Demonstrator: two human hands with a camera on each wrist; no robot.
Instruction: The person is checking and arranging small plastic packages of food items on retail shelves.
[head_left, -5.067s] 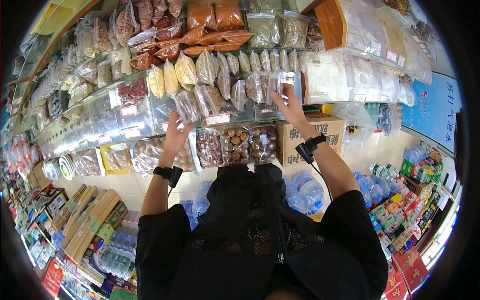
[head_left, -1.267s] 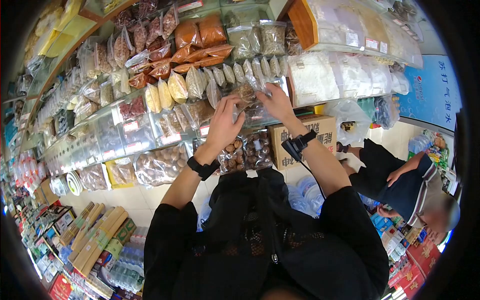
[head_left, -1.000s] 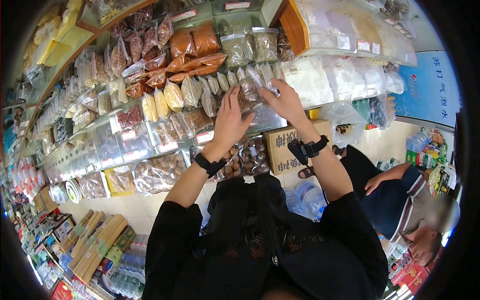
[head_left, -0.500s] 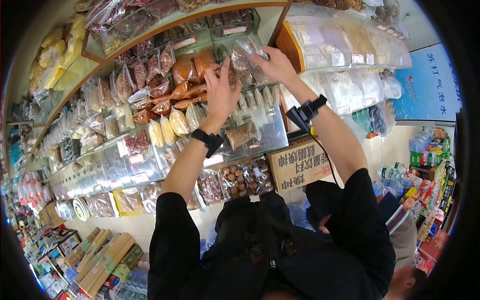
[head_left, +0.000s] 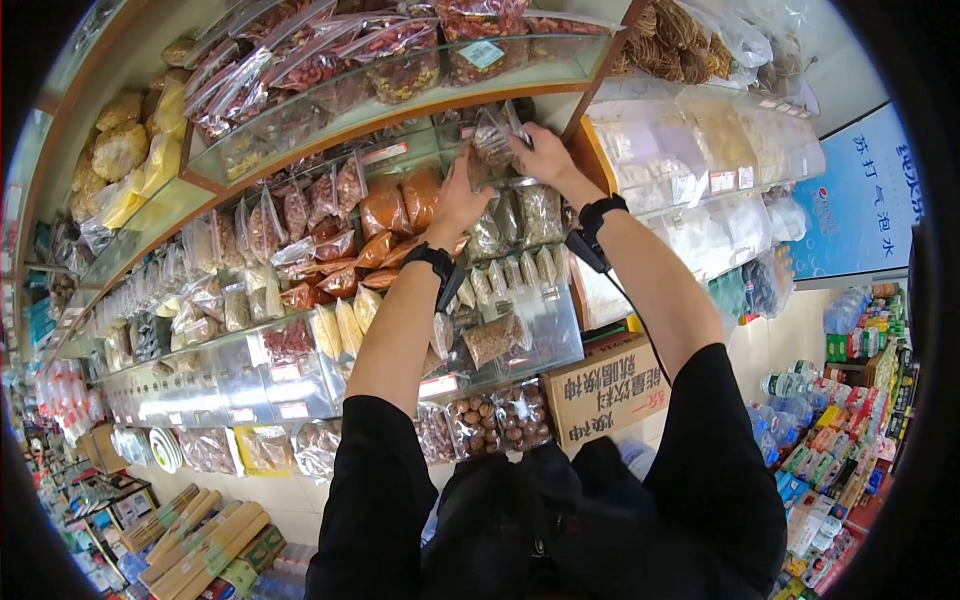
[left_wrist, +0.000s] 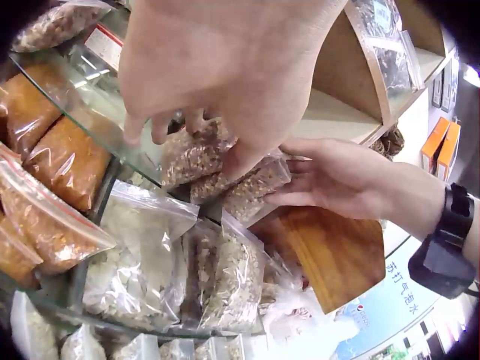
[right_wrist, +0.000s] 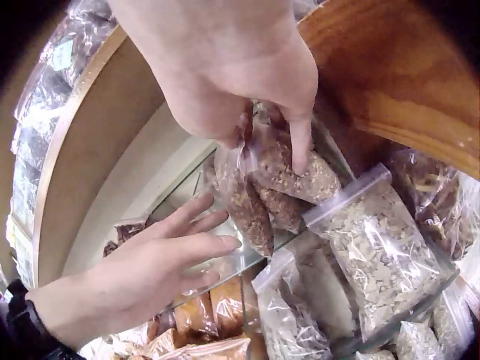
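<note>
Several clear zip bags of brown, flaky dried goods (right_wrist: 277, 187) are bunched at a glass-fronted compartment high on the shelving. My right hand (head_left: 545, 155) grips them by their gathered tops, its index finger lying along one bag in the right wrist view. My left hand (right_wrist: 165, 259) is beside them on the left, fingers extended and apart from the bags in that view. In the left wrist view the left thumb overlaps the bags (left_wrist: 199, 154), and part of their tops is hidden behind the hands. Below the compartment stand zip bags of pale dried flakes (right_wrist: 379, 244).
Orange powder bags (head_left: 383, 207) sit left of the compartment. A wooden panel (right_wrist: 405, 67) borders it on the right, and a curved wooden shelf edge (head_left: 400, 117) runs above. One brown bag (head_left: 492, 340) lies on the lower shelf, over a cardboard carton (head_left: 600, 390).
Both hands have risen from the lower shelf to the upper compartment, with the gathered brown bags in the right hand. A person at the right has left the view.
</note>
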